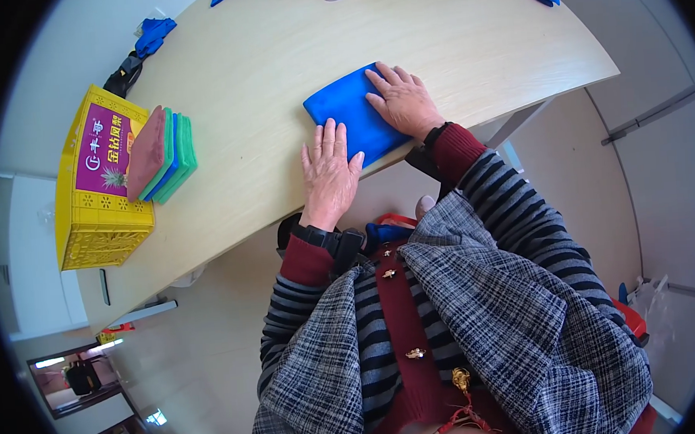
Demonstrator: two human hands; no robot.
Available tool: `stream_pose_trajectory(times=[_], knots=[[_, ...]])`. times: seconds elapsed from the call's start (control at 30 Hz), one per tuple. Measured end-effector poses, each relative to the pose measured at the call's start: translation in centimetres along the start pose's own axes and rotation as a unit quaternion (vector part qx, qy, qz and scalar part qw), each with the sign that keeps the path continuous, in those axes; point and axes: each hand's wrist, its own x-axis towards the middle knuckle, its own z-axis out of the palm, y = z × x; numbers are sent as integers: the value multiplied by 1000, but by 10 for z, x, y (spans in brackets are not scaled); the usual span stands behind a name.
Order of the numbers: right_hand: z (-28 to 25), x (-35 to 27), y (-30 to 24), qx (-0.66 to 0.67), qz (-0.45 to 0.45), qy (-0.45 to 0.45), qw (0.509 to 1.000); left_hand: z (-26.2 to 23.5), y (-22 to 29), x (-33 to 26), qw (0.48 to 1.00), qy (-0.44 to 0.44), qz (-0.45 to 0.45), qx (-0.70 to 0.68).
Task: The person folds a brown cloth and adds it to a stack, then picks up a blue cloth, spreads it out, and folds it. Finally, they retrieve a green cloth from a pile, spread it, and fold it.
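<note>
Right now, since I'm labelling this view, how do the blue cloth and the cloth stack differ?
The blue cloth is one colour; the cloth stack mixes pink, green and blue. The left hand and right hand touch the blue cloth; neither touches the cloth stack. Both are on the pale table.

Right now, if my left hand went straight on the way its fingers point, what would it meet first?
Your left hand would first meet the folded blue cloth, which it overlaps in view; beyond lies tabletop. Whether they touch is hard to tell.
</note>
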Motion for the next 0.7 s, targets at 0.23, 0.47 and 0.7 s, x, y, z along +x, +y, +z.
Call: stream_pose_trajectory(times=[0.23,0.47,0.7], knots=[[1,-3,-1,-2,11,14,1000,-19,-17,34,999,12,-16,-38],[-3,-7,2,29,32,11,999,9,-15,59,999,-41,-6,-4],[0,-8,-1,39,-5,12,999,7,-17,37,998,-51,-25,-12]])
